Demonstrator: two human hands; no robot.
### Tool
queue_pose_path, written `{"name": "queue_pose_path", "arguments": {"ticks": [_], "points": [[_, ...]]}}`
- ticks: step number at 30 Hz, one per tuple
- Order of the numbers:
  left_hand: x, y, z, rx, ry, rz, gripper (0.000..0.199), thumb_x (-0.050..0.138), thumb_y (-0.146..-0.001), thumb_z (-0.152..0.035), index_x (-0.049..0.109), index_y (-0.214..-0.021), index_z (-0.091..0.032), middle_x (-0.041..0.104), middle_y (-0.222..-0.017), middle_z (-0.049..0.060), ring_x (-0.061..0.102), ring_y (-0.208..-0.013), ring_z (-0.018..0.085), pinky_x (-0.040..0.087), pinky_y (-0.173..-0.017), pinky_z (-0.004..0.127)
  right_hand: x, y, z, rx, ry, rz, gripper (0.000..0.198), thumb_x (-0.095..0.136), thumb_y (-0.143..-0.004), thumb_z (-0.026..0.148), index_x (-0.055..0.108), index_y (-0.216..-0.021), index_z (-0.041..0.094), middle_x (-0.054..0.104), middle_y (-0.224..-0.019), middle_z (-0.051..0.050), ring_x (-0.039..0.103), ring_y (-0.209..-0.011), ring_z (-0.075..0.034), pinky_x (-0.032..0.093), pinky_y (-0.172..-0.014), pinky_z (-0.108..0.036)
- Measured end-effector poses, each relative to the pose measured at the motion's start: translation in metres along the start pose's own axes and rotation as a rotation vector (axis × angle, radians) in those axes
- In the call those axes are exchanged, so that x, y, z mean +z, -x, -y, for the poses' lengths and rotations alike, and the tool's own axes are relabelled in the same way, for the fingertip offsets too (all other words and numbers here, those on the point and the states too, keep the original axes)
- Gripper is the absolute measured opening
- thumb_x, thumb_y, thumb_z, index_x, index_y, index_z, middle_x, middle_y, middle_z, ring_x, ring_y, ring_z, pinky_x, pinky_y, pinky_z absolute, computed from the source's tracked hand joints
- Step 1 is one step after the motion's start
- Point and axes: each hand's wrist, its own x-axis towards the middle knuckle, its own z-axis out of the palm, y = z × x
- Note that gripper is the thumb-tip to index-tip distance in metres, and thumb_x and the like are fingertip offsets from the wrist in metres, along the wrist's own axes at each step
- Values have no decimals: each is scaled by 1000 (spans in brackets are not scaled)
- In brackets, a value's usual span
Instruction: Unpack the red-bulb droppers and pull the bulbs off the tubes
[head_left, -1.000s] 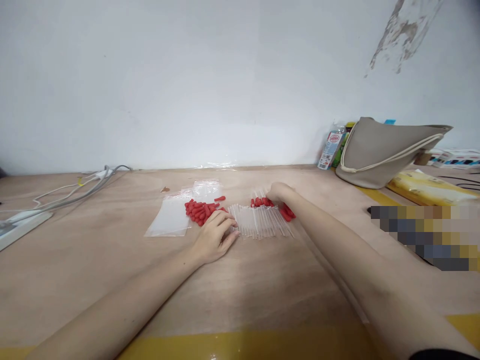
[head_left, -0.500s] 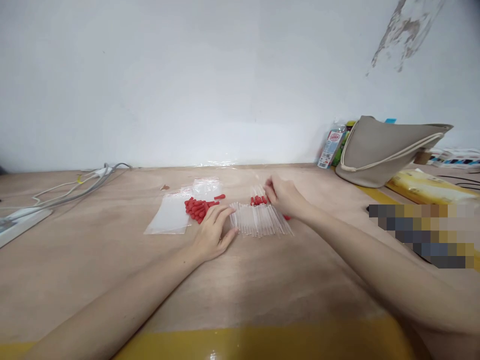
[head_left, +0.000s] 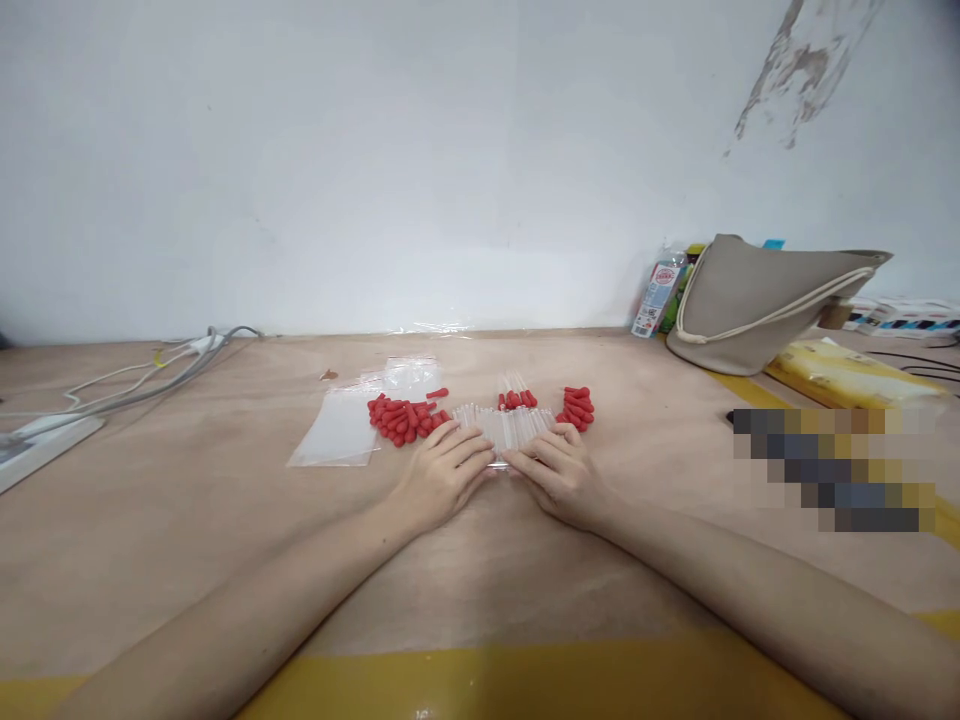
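Many thin clear tubes (head_left: pixel 507 430) lie side by side in a row on the table, pointing away from me. My left hand (head_left: pixel 442 470) is closed at the near left part of the row. Opposite it, my right hand (head_left: pixel 559 470) is closed at the near right part. A clear thin tube (head_left: pixel 498 464) lies crosswise between the fingertips of both hands; its ends are hidden. Red rubber bulbs (head_left: pixel 401 420) form a pile left of the row. More red bulbs (head_left: pixel 577 406) are stacked to its right. Behind the row are several clear tubes fitted with red bulbs (head_left: pixel 517 399).
Clear zip bags (head_left: pixel 330 430) lie flat left of the bulbs. Cables and a white power strip (head_left: pixel 56 445) are at far left. A grey bag (head_left: pixel 757 300), a bottle (head_left: pixel 660 290) and a yellow packet (head_left: pixel 847 375) stand or lie at right. A wall rises behind the table.
My right hand has come from behind the row down to its near edge, uncovering the right bulb stack. My left hand has moved slightly right, and a crosswise tube now shows between both hands.
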Motion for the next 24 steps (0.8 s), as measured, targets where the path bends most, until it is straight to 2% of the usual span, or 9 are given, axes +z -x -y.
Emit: {"name": "queue_pose_path", "arguments": {"ticks": [4, 8, 15, 19, 21, 24], "points": [[0, 0, -1, 22, 19, 27, 16, 50, -86, -20, 61, -97, -18, 67, -100, 4, 57, -104, 20, 40, -96, 42, 1, 1, 0, -7, 50, 44, 12, 55, -83, 26, 62, -87, 17, 59, -64, 0, 49, -66, -12, 31, -75, -32], [-3, 0, -1, 42, 38, 36, 14, 51, -85, -18, 61, -94, -18, 67, -100, 4, 58, -103, 20, 40, -95, 42, 0, 3, -1, -9, 78, 79, 14, 53, -85, 26, 61, -77, 19, 60, -64, 1, 51, -70, -12, 30, -81, -34], [-5, 4, -2, 56, 64, 15, 13, 50, -84, -17, 61, -92, -16, 68, -97, 4, 61, -98, 18, 41, -96, 42, -7, 4, 1, -42, 100, 21, 7, 55, -83, 20, 62, -85, 22, 64, -67, 3, 56, -73, -12, 30, -76, -34], [-11, 18, 16, -46, 107, -11, 16, 48, -85, -16, 61, -94, -18, 67, -96, 4, 61, -97, 17, 42, -96, 40, -15, 11, -10, 25, 114, 8, 7, 57, -81, 18, 62, -79, 22, 65, -67, 3, 57, -73, -12, 31, -74, -33], [-14, 26, 26, -124, 105, -38, 16, 48, -85, -16, 61, -94, -19, 65, -95, 5, 59, -95, 17, 45, -90, 38, -18, 14, -18, 101, 110, -11, 5, 59, -80, 20, 63, -79, 22, 66, -69, 2, 57, -71, -12, 32, -72, -32], [-12, 31, 31, -192, 87, -70, 18, 48, -86, -19, 60, -99, -19, 58, -87, 5, 56, -78, 14, 49, -69, 29, -16, 16, -29, 214, 36, -62, 8, 60, -80, 25, 66, -86, 23, 67, -74, 0, 56, -68, -12, 35, -67, -30]]}}
